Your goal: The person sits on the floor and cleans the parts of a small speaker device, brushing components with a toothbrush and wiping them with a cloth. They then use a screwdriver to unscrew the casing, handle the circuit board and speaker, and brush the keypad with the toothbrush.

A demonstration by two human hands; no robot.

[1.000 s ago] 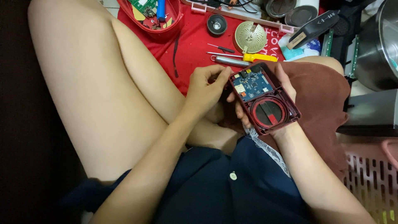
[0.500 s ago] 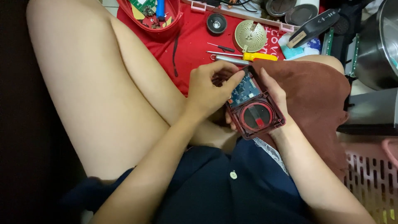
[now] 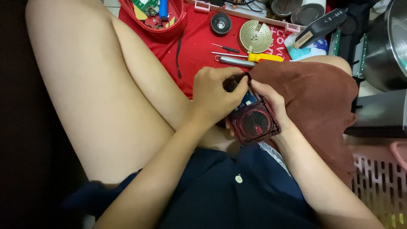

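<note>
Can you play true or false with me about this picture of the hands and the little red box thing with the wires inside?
1. Both hands are on the dark red case. True.
2. The left hand covers part of the blue circuit board. True.
3. The yellow-handled screwdriver is in the right hand. False: it lies on the red cloth, beyond the hands.
4. The round perforated speaker grille sits on the case. False: it lies on the cloth, apart from the case.
5. A brown cloth is draped beside the right hand. True.
</note>
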